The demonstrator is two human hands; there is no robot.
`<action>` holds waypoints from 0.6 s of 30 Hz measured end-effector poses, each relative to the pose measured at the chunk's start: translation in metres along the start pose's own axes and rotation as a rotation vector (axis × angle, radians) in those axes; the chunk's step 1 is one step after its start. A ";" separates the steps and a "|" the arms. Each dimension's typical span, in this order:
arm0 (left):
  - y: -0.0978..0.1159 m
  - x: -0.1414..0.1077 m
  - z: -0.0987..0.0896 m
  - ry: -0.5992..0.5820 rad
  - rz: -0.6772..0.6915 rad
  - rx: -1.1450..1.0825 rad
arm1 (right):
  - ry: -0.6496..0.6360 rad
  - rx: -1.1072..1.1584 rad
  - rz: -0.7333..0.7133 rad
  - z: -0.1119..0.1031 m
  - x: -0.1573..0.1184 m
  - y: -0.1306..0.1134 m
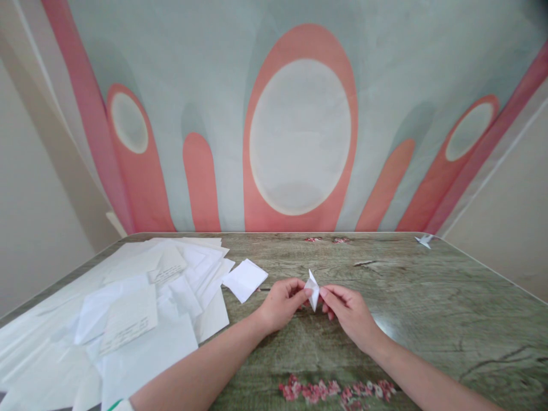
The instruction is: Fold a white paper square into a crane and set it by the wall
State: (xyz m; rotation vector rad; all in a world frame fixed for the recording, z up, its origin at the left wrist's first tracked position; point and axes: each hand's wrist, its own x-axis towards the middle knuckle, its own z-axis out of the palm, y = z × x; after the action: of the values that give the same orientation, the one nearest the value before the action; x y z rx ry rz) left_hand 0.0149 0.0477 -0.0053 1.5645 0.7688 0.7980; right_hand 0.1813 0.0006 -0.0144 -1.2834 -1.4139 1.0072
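- Fingers (294,285) of the left hand (280,303) pinch one folded white paper (313,291) at its nine o'clock edge, thumb against the near face.
- Thumb and fingertips of the right hand (349,313) pinch that same paper from its three o'clock edge, the other fingers curled beneath.
- One folded white paper is held, above the middle of the table (411,319); it is slim and crisply creased, with one point toward twelve o'clock and another toward six.
- One small stack of squarish white sheets (245,279) lies at nine o'clock from the held paper, corners slightly fanned; its sheets cannot be counted.
- One broad, loose pile of papers (141,354) spreads from eight to nine o'clock, overlapping, some creased; two pieces in it show rows of dark marks.
- One small pointed paper shape (423,241) sits at two o'clock, near the far edge; it is perhaps a folded bird, though it is too small to be sure.
- One tabletop, matte and printed with wood grain, bears pink blossom prints (317,391) at six o'clock and two smaller patches around twelve to one.
- One pale green backdrop (222,68) stands beyond, with five rounded coral shapes, three of them holding whitish ovals.
- One pale cuff (122,405) with a green edge shows at the left wrist.
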 end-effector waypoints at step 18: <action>0.002 -0.001 -0.003 -0.100 0.045 0.010 | 0.001 -0.035 -0.111 0.000 -0.002 -0.004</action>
State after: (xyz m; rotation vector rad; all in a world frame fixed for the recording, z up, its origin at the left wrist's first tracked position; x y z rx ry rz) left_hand 0.0123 0.0481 -0.0035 1.6228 0.6672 0.7440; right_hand 0.1806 -0.0016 -0.0108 -1.2167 -1.4908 0.9103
